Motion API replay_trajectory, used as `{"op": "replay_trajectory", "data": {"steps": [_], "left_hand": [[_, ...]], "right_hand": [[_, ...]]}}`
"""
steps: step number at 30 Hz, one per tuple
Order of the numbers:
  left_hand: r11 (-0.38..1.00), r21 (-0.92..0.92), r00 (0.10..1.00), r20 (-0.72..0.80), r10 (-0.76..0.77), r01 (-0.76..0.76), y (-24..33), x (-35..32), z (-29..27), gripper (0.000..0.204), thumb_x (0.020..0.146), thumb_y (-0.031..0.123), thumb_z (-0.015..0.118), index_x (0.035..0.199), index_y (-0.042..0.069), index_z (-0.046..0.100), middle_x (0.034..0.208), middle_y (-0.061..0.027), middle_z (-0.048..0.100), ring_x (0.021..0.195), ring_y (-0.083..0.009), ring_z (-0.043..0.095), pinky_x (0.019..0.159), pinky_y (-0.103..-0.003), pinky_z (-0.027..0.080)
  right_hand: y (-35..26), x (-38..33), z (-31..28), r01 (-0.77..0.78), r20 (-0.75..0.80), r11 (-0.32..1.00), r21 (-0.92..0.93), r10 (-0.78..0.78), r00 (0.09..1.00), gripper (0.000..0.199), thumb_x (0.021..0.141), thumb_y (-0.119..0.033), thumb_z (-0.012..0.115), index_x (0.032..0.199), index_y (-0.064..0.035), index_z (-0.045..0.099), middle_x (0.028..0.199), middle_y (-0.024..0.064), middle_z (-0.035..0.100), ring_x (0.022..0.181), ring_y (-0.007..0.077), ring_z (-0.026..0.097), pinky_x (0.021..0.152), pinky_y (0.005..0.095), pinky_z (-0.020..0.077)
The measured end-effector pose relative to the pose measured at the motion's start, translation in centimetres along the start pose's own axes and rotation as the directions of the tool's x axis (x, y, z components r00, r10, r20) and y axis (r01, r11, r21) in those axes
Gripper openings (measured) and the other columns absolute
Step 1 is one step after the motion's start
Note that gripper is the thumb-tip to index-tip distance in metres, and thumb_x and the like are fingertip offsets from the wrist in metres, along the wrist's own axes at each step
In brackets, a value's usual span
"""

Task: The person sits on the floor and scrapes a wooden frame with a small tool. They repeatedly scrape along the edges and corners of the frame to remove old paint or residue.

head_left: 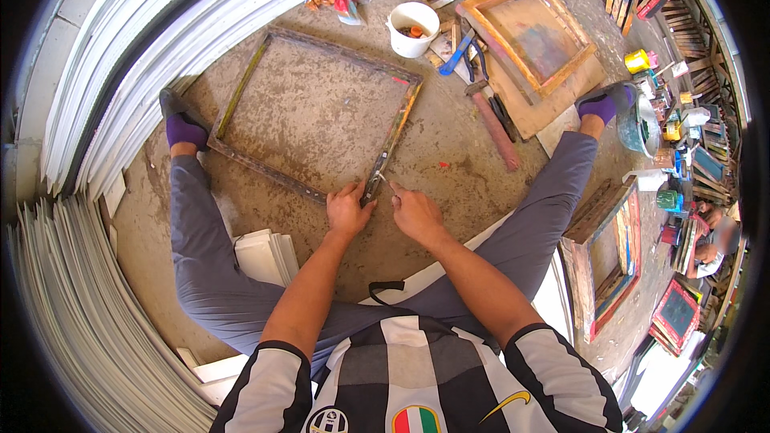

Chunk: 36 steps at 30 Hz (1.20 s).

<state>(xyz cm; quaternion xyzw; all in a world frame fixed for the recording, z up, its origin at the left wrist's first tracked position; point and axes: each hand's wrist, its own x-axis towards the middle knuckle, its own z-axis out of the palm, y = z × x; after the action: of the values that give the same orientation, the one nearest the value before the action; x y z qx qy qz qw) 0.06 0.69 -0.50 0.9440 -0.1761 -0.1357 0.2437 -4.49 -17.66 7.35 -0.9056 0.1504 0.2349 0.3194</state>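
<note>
A worn, dark wooden frame [298, 187] with an open middle lies on the floor between my feet, its near corner toward me. My left hand [348, 209] grips the frame at that corner, thumb and fingers closed round the wood. Just right of the corner, my right hand [416, 214] is closed, its fingertips pinched beside the frame's right-hand bar. A thin, pale sliver shows between those fingertips and the bar, too small to name. The undersides of both hands are hidden.
Beyond the frame stand a white bucket [412, 46], a hammer [494, 128], pliers [479, 60] and a blue-handled tool [457, 54]. Another wooden frame [485, 14] lies on brown board. White sheets [132, 48] are stacked at left. Paint pots [638, 62] and a person [714, 244] are at right.
</note>
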Motion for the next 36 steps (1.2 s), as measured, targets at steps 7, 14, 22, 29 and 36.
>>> {"op": "replay_trajectory", "data": {"steps": [7, 14, 22, 29, 36], "left_hand": [[0.999, 0.047, 1.000, -0.020, 0.016, -0.015, -0.1, -0.1, 0.1, 0.061, 0.080, 0.035, 0.080, 0.134, 0.010, 0.065, 0.111, -0.0112, 0.069, 0.104, -0.0290, 0.067, 0.094, -0.044, 0.044], [1.000, 0.020, 1.000, 0.006, -0.001, 0.000, 0.2, 0.0, -0.1, 0.060, 0.081, 0.037, 0.080, 0.132, 0.009, 0.067, 0.115, -0.0117, 0.069, 0.109, -0.0296, 0.065, 0.095, -0.045, 0.044], [0.999, 0.031, 0.999, -0.032, 0.019, -0.018, -0.1, 0.0, 0.2, 0.059, 0.080, 0.032, 0.081, 0.132, 0.008, 0.067, 0.112, -0.0115, 0.069, 0.103, -0.0291, 0.067, 0.096, -0.043, 0.044], [0.996, 0.071, 0.998, -0.034, 0.058, -0.055, -0.4, -0.2, 0.5, 0.059, 0.080, 0.031, 0.080, 0.132, 0.007, 0.066, 0.115, -0.0116, 0.069, 0.104, -0.0293, 0.067, 0.096, -0.044, 0.044], [0.994, 0.072, 0.994, -0.052, 0.092, -0.088, -1.0, -0.1, 1.0, 0.061, 0.079, 0.030, 0.078, 0.134, 0.007, 0.065, 0.120, -0.0137, 0.070, 0.108, -0.0314, 0.067, 0.092, -0.047, 0.044]], "right_hand": [[-0.2, -0.1, -0.1, 0.015, -0.002, 1.000, 0.014, -0.015, 1.000, 0.045, 0.099, -0.023, 0.055, 0.143, -0.0155, 0.057, 0.103, 0.0254, 0.071, 0.099, 0.0428, 0.070, 0.085, 0.0544, 0.0551], [-0.4, -0.2, -0.2, 0.017, -0.007, 1.000, -0.005, -0.018, 1.000, 0.045, 0.099, -0.021, 0.055, 0.143, -0.0129, 0.057, 0.101, 0.0256, 0.072, 0.096, 0.0430, 0.070, 0.083, 0.0544, 0.0554], [-0.6, -0.1, -0.2, 0.005, 0.000, 0.999, -0.042, -0.005, 1.000, 0.043, 0.098, -0.022, 0.055, 0.140, -0.0115, 0.059, 0.101, 0.0246, 0.072, 0.096, 0.0417, 0.071, 0.082, 0.0535, 0.0567], [-5.1, 0.1, -0.9, -0.037, 0.061, 0.959, -0.281, 0.057, 0.997, 0.040, 0.094, -0.019, 0.055, 0.132, -0.0057, 0.061, 0.101, 0.0235, 0.072, 0.095, 0.0392, 0.072, 0.083, 0.0520, 0.0574], [-1.1, 0.6, 1.0, -0.048, 0.037, 0.998, 0.027, 0.047, 0.998, 0.045, 0.095, -0.018, 0.055, 0.138, -0.0060, 0.059, 0.109, 0.0276, 0.071, 0.099, 0.0405, 0.071, 0.084, 0.0507, 0.0574]]}}
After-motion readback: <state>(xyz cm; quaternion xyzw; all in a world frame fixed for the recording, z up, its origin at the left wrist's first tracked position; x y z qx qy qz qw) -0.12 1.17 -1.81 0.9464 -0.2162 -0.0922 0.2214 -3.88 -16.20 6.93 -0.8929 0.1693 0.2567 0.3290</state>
